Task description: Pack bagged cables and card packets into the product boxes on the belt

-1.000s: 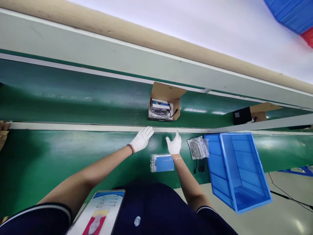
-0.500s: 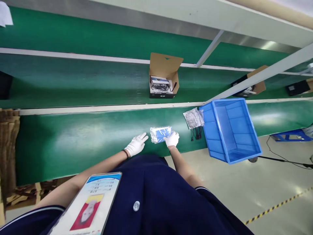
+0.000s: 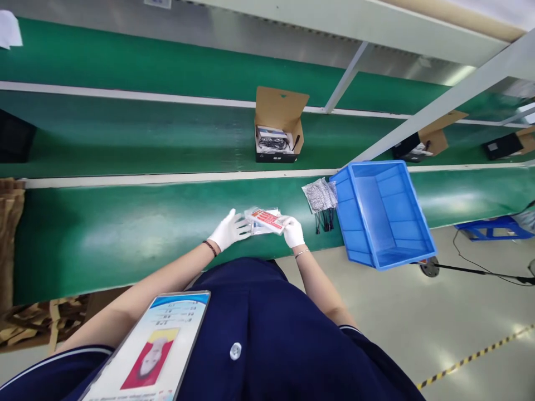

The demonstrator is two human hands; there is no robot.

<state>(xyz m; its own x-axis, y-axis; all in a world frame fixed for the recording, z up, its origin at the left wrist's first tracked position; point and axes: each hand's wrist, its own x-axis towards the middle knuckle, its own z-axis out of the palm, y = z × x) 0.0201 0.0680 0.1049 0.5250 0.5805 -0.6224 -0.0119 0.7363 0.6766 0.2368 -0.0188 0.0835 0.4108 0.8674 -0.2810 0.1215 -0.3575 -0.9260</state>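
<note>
In the head view, my gloved right hand (image 3: 293, 231) grips the right end of a flat plastic-wrapped packet (image 3: 268, 219) with a red-and-white printed face. The packet lies tilted over other clear-wrapped packets (image 3: 258, 228), which it mostly covers. My gloved left hand (image 3: 229, 229) is open, fingers spread, with its fingertips at the packets' left end; whether they touch I cannot tell. Right of my hands, silvery bubble-wrap pouches (image 3: 320, 194) with black cable ends lie on the green bench (image 3: 167, 223).
A large blue bin (image 3: 359, 223) stands at the bench's right edge. An open cardboard box (image 3: 279, 157) with wrapped cable items sits on the green surface behind. Brown cardboard pieces (image 3: 10, 239) stand at the left. A white post (image 3: 376, 136) slants behind the bin.
The blue-faced packet stack is now largely covered by a red-and-white face, raised and tilted in my right hand. My left fingers have spread and come up to the packets' left end.
</note>
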